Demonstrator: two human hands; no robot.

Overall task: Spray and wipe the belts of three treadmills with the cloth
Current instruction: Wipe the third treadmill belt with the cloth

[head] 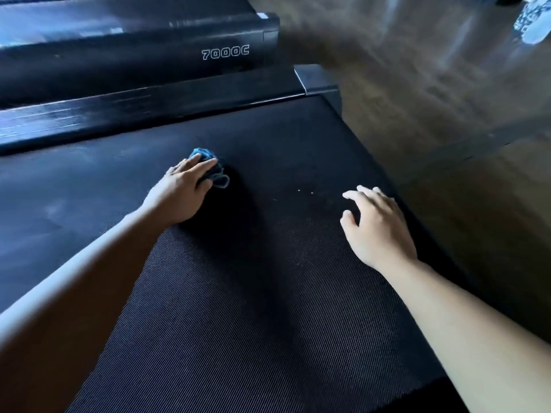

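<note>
A black ribbed treadmill belt fills most of the view. My left hand lies on it left of centre and presses a bunched blue cloth against the belt, fingers laid over the cloth and thumb beside it. My right hand hovers or rests lightly over the belt near its right edge, fingers spread and relaxed, holding nothing. A few small pale specks dot the belt between the two hands. No spray bottle is in view.
A black side rail runs along the belt's far side, with the motor hood marked "7000C" behind it. Brown wood floor lies to the right. A pale patterned object sits at the top right corner.
</note>
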